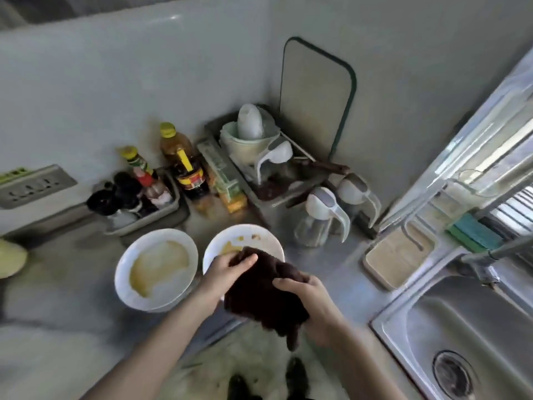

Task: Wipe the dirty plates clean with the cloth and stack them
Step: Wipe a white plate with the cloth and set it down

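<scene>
Both my hands, left (227, 269) and right (308, 295), have fingers closed on the dark cloth (265, 295) over the right plate (245, 241). At nine o'clock the left plate (157, 268) lies smeared on the surface (331, 272); I judge neither wiped, nothing stacked

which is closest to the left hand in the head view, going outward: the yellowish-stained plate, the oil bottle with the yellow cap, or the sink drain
From the left hand:
1. Yellowish-stained plate, just to its left on the counter.
2. Oil bottle with the yellow cap, back by the wall.
3. Sink drain, far right, in the basin.
</scene>
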Tool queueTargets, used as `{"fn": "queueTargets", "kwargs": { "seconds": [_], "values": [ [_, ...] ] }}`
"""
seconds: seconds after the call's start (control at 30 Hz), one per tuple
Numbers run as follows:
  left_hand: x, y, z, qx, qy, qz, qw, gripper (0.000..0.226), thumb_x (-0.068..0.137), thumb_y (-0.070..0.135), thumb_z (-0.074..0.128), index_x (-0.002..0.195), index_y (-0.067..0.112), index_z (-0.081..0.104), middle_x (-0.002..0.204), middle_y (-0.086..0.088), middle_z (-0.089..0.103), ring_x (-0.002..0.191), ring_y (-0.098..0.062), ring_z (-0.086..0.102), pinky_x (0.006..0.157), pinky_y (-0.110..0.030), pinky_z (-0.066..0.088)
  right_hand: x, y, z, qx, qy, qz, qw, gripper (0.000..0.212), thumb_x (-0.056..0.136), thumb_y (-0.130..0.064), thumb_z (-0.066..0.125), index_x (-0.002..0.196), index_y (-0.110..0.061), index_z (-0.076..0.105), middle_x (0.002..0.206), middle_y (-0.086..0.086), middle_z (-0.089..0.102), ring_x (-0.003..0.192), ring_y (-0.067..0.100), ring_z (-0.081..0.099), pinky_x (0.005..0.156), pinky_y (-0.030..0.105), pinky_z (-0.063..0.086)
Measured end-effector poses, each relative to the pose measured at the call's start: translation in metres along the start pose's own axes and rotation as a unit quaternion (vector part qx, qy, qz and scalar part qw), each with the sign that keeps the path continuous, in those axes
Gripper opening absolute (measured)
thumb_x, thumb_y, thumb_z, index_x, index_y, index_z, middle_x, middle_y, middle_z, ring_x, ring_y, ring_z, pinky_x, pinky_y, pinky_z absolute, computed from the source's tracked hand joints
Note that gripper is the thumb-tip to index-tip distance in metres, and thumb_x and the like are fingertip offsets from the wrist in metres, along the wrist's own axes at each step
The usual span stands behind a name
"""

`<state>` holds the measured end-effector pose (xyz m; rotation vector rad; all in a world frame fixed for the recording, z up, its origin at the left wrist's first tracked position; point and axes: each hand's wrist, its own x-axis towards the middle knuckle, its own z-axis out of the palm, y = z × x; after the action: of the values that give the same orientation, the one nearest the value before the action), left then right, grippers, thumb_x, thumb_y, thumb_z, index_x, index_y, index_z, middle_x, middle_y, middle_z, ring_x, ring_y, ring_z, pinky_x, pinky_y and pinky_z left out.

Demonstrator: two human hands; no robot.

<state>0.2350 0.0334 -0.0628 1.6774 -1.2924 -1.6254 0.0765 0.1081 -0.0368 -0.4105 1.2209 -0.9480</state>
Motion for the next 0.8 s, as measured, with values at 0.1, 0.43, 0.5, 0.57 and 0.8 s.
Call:
{"fn": "queueTargets", "kwargs": {
  "seconds": [0.1, 0.43, 0.5, 0.57, 0.8],
  "values": [
    [0.007, -0.057, -0.021, -0.006, 0.067, -0.121, 0.990, 0.010, 0.089, 0.022, 0.061, 0.090, 0.014, 0.054, 0.078, -0.003, 0.060, 0.060, -0.015, 0.059, 0.055, -0.024, 0.042, 0.006, 0.038, -0.002, 0.024, 0.089, -0.020, 0.996, 0.014, 0.086, -0.001, 0.058, 0.098, 0.005, 0.062, 0.074, 0.033, 0.064, 0.057, 0.039, 0.060, 0.044, 0.036, 0.047],
    [0.033, -0.124, -0.006, -0.106, 0.109, -0.200, 0.968, 0.047, 0.086, 0.033, 0.063, 0.115, 0.001, 0.045, 0.084, -0.014, 0.068, 0.063, -0.024, 0.068, 0.052, -0.026, 0.053, 0.060, 0.080, 0.033, -0.355, 0.295, -0.185, 0.867, 0.023, 0.088, -0.011, 0.058, 0.108, -0.013, 0.045, 0.096, 0.007, 0.065, 0.083, 0.031, 0.062, 0.062, 0.031, 0.040],
    [0.037, -0.117, 0.001, -0.150, 0.127, -0.192, 0.962, 0.040, 0.086, 0.027, 0.064, 0.109, 0.008, 0.037, 0.096, -0.015, 0.063, 0.067, -0.028, 0.066, 0.054, -0.028, 0.052, 0.074, 0.084, 0.047, -0.365, 0.288, -0.157, 0.871, 0.026, 0.090, -0.014, 0.056, 0.113, -0.011, 0.045, 0.108, 0.011, 0.063, 0.091, 0.034, 0.061, 0.065, 0.031, 0.039],
    [0.039, -0.112, 0.006, -0.172, 0.158, -0.187, 0.954, 0.030, 0.089, 0.011, 0.055, 0.106, 0.014, 0.031, 0.108, -0.017, 0.057, 0.075, -0.032, 0.065, 0.056, -0.029, 0.052, 0.082, 0.088, 0.054, -0.380, 0.284, -0.138, 0.869, 0.024, 0.090, -0.015, 0.055, 0.112, -0.009, 0.047, 0.110, 0.009, 0.062, 0.096, 0.033, 0.060, 0.066, 0.029, 0.035],
    [0.031, -0.109, -0.008, -0.265, 0.111, -0.157, 0.945, 0.034, 0.092, -0.001, 0.035, 0.116, 0.021, 0.042, 0.107, -0.010, 0.060, 0.096, -0.037, 0.064, 0.080, -0.053, 0.056, 0.080, 0.100, 0.065, -0.489, 0.212, -0.166, 0.830, 0.021, 0.089, -0.024, 0.055, 0.107, -0.013, 0.056, 0.099, -0.001, 0.062, 0.093, 0.021, 0.058, 0.063, 0.026, 0.034]
  ]
}}
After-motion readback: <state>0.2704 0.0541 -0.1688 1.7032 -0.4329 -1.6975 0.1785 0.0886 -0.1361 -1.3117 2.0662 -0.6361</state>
